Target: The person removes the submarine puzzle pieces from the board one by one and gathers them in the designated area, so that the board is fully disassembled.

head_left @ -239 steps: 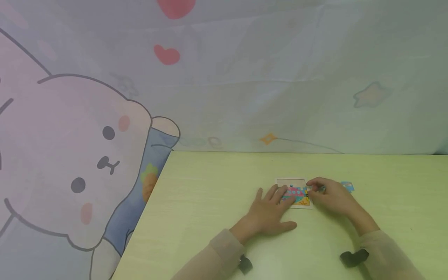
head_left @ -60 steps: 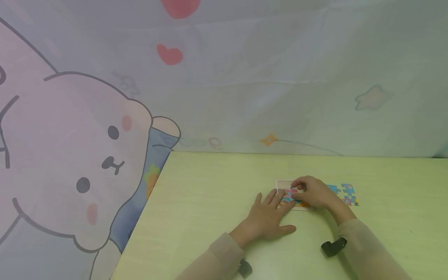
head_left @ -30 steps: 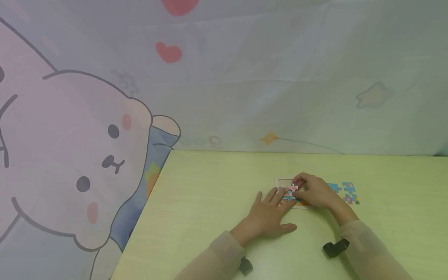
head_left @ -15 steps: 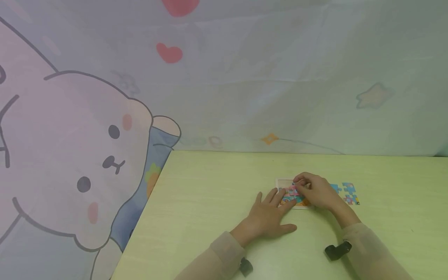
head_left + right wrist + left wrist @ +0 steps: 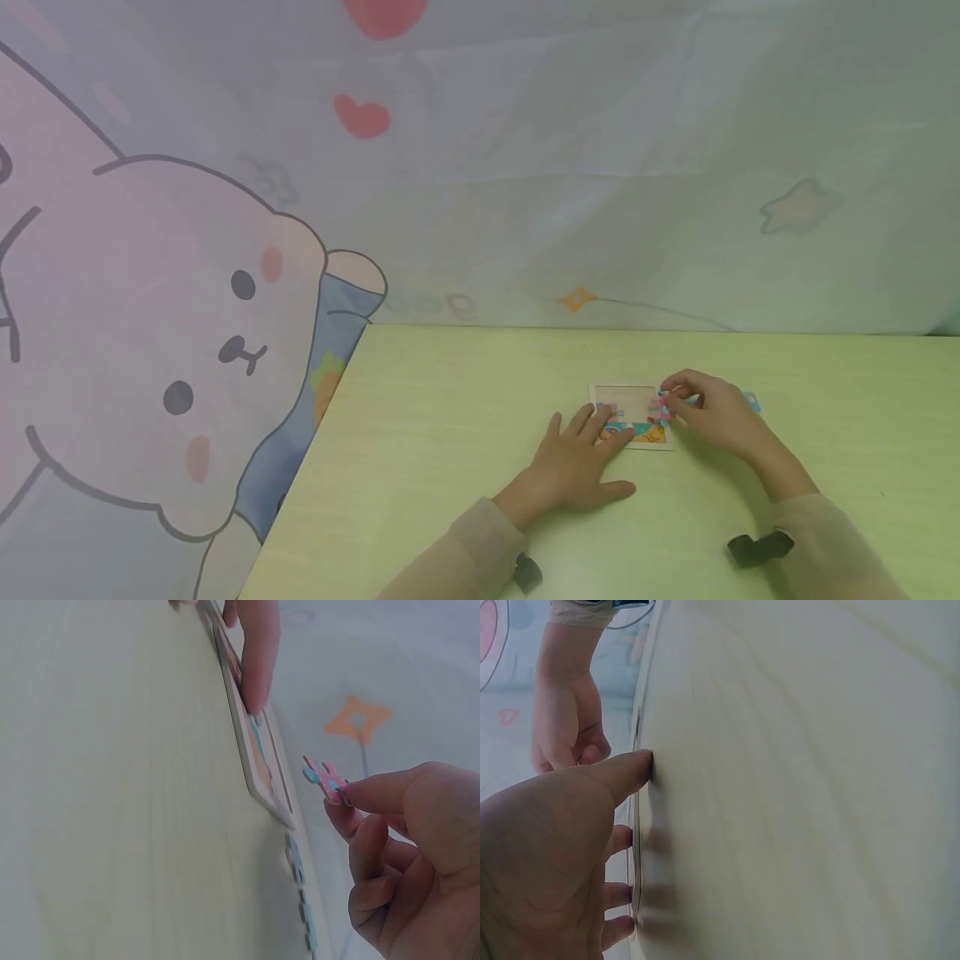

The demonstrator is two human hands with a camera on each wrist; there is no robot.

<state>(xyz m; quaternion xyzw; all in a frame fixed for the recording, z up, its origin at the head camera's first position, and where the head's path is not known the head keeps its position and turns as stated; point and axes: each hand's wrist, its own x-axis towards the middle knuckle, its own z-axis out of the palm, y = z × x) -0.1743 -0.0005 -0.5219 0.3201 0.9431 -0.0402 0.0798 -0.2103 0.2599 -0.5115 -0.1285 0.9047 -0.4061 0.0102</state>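
Note:
My right hand (image 5: 716,417) pinches a pink jigsaw piece (image 5: 327,782) with blue patches between thumb and fingertip, lifted above the table. In the head view this piece overlaps the right edge of a pale puzzle tray (image 5: 626,398). My left hand (image 5: 573,471) lies with fingers spread, the fingertips on the tray's left and front part. Teal and orange jigsaw pieces (image 5: 649,432) fill the tray's front row, and a pinkish piece shows by the left fingertips. The back and middle of the tray show bare board. The left fingers hide part of the front row.
Loose blue jigsaw pieces (image 5: 295,859) lie on the table just right of the tray, mostly hidden behind the right hand in the head view. The pale yellow-green table (image 5: 450,400) ends at a printed cloth backdrop (image 5: 525,208). Dark wrist cameras (image 5: 761,550) hang by the sleeves.
The right hand has taken the pink piece out of the tray's middle and carried it right. Over the earlier seconds more pieces came to lie right of the tray. The left hand stays in place.

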